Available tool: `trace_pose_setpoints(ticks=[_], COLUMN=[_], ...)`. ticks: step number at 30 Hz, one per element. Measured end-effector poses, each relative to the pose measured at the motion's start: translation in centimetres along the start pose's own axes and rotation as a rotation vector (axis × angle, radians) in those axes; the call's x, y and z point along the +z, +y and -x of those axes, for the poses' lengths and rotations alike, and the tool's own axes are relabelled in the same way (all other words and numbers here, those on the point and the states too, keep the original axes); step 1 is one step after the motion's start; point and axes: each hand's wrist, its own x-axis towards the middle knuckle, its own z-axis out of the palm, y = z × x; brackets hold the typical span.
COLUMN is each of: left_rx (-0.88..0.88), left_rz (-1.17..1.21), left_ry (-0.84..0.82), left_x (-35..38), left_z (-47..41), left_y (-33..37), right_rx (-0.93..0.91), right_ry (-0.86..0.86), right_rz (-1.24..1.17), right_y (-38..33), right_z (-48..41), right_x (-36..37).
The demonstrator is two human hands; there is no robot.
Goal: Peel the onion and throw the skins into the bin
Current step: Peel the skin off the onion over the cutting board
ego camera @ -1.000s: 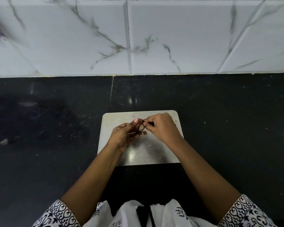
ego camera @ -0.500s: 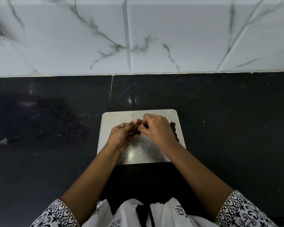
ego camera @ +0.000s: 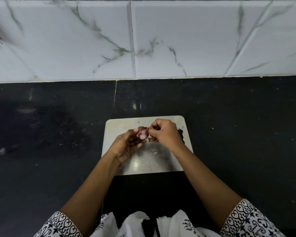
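Apart came the hands since half a second ago, baring the onion (ego camera: 142,134), pale and pink, gripped by the fingertips of the left hand (ego camera: 126,146) over the far half of the steel board (ego camera: 120,124) on the dark surface (ego camera: 58,134). The right hand (ego camera: 166,134) was curled, pinching at brown skin (ego camera: 152,139) just beside it. Peeling looked well along, some dark skin clinging on top; no bin in view, so binning was all left.

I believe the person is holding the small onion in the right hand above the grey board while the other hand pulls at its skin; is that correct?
Not quite: the head view shows the onion held in the left hand, while the right hand pulls at its skin. It is above the grey board, as you say.
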Motion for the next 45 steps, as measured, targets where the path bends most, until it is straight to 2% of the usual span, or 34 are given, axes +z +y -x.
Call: trace_pose_setpoints(ticks=[5, 12, 18, 21, 26, 29, 37, 41, 45], left_rx=[-0.041, -0.085, -0.071, -0.053, -0.044, -0.040, -0.049, -0.058, -0.064], left_rz=[0.126, 0.190, 0.104, 0.055, 0.021, -0.001, -0.047, -0.045, -0.040], left_ry=[0.004, -0.014, -0.006, -0.006, -0.040, -0.045, -0.049, -0.063, -0.070], left_x=[-0.3, -0.9, -0.7, -0.4, -0.1, 0.1, -0.1, -0.2, 0.0], left_z=[0.0, 0.3, 0.3, 0.4, 0.5, 0.5, 0.4, 0.5, 0.4], left_y=[-0.4, -0.4, 0.0, 0.0, 0.0, 0.0, 0.2, 0.1, 0.1], right_rx=[0.082, 0.088, -0.003, -0.105, -0.298, -0.397, -0.445, -0.482, -0.604], right_ry=[0.056, -0.075, -0.027, -0.012, -0.126, -0.125, -0.149, -0.118, -0.001], right_rz=[0.028, 0.148, 0.062, 0.116, 0.132, 0.217, 0.236, 0.265, 0.364], right_y=[1.2, 2.1, 1.9, 1.7, 1.1, 1.1, 0.8, 1.0, 1.4], right_z=[-0.5, -0.1, 0.1, 0.1, 0.6, 0.3, 0.1, 0.2, 0.3], right_x=[-0.6, -1.0, -0.4, -0.7, -1.3, -1.3, -1.6, -1.5, -0.9])
